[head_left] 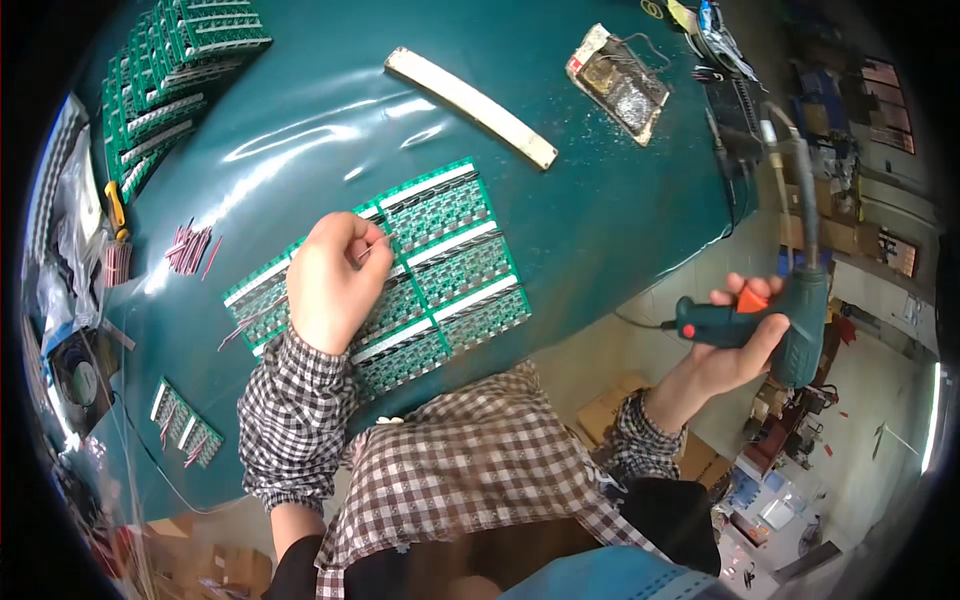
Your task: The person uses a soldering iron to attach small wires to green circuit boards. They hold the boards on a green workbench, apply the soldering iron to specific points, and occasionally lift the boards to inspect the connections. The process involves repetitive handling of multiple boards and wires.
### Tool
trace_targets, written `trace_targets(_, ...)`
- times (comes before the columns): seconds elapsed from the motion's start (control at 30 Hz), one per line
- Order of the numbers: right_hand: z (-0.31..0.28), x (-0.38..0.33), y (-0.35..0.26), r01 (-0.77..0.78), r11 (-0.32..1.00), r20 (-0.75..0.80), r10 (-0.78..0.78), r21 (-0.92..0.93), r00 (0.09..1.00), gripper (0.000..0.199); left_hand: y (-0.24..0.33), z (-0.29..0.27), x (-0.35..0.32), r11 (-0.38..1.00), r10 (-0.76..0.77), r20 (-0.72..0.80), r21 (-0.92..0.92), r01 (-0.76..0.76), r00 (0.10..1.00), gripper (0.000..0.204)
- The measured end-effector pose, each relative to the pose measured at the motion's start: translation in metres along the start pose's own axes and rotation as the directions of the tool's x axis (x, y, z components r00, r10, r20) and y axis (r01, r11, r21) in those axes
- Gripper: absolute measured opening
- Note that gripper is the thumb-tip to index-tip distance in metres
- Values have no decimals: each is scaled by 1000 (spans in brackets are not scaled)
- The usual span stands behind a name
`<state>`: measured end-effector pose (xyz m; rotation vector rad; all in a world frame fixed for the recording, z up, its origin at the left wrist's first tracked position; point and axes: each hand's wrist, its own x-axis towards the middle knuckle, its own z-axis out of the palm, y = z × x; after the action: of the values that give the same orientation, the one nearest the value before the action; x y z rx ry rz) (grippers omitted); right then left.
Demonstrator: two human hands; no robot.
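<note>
Over the left half of a green circuit board panel (465, 258), my left hand (338, 270) is closed in a pinch. A thin reddish wire (367, 250) shows at its fingertips, and pale red wire ends (240, 328) stick out on the other side of the hand. The panel lies flat, divided into several boards with white strips and dark wavy lines; my hand hides part of it. Out to the right, past the table edge, my right hand (740, 345) is wrapped round a dark green soldering gun (798, 335) with an orange trigger. Its metal tip points up, well apart from the panel.
Stacked green boards (165, 85) stand at the far left. Red and white wire bundles (188, 248) and a yellow-handled tool (116, 210) lie left. A small wired board (185, 424) sits near left. Beyond the panel are a pale bar (470, 106) and a solder-stained tray (620, 85).
</note>
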<state>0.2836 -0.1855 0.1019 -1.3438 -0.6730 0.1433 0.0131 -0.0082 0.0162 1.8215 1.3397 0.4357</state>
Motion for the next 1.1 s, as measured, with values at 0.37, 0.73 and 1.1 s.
trace_targets(0.37, 11, 4, 48, -389, 921, -107, 389, 22, 915, 30, -6, -6, -5, 990, 79, -29, -111, -82, 996, 6)
trace_targets(0.73, -7, -17, 35, -693, 490, 305, 652, 528, 694, 37, -3, -1, -9, 990, 38, -2, -133, -38, 999, 7)
trace_targets(1.1, -19, 14, 68, -128, 828, 5, 156, -546, 988, 23, -12, 5, -8, 990, 21, 4, -141, -21, 1000, 8)
